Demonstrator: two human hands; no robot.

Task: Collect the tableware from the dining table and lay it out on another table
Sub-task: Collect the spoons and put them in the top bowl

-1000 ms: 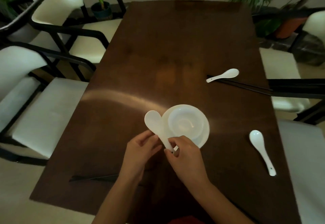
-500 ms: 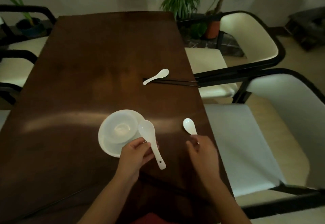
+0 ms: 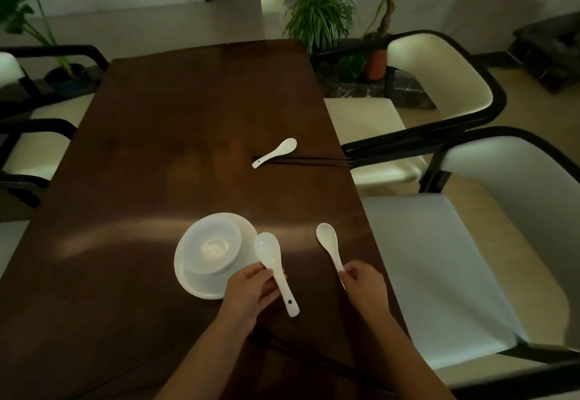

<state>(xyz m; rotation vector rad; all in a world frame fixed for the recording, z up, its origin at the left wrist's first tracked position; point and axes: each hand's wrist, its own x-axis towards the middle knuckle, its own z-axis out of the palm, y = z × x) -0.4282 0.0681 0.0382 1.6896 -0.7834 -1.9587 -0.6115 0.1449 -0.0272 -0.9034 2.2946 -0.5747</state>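
The left hand [image 3: 251, 290] grips a white ceramic soup spoon [image 3: 276, 271] by the middle of its handle, fingers curled round it; the spoon's bowl points away from the person and overlaps the right rim of a round white ceramic plate [image 3: 201, 283], while its handle end with a small dark hole sticks out toward the person; whether the spoon touches the plate cannot be told. A shallow white ceramic bowl [image 3: 213, 247] sits on that plate, shifted toward the plate's far left; plate and bowl rest on the dark brown wooden tabletop [image 3: 175, 136].

The right hand [image 3: 361, 283] pinches the handle end of a 2nd white ceramic soup spoon [image 3: 328, 242], fingers curled over it; this spoon lies to the right of the plate, near the tabletop's right edge, bowl pointing away; the 2 hands are apart.

Farther up the tabletop a 3rd small white ceramic spoon [image 3: 276, 152] lies aslant across the left end of a pair of thin black chopsticks [image 3: 307, 161], whose tips reach the right edge.

2 cream-cushioned chairs with black frames [image 3: 439, 123] stand along the right side; more of the same stand at the left; potted green plants [image 3: 320, 13] stand on the floor beyond the far end.
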